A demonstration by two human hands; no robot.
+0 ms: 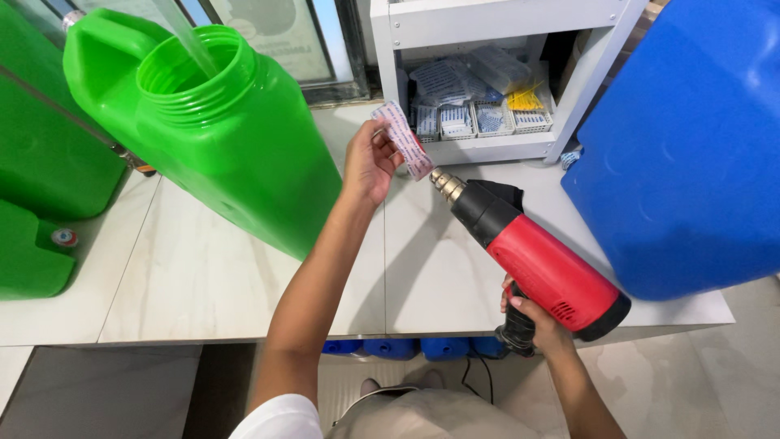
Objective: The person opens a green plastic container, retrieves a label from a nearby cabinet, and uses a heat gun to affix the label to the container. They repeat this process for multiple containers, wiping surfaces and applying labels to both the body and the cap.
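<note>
My left hand [370, 162] holds up a small pale shrink band with red print [404, 138] above the counter. My right hand [532, 321] grips the black handle of a red and black heat gun [536, 260]. Its metal nozzle [447, 184] points up and left, just below the band's lower end. A large green jerrycan [236, 138] with an open threaded mouth stands tilted just left of my left hand, and a thin stream of liquid runs into its mouth.
A big blue container [691, 146] fills the right side. More green cans [41, 162] stand at the left. A white shelf unit [504, 73] at the back holds packets of bands and small trays. The counter [203, 284] is pale tile; blue caps show beneath its front edge.
</note>
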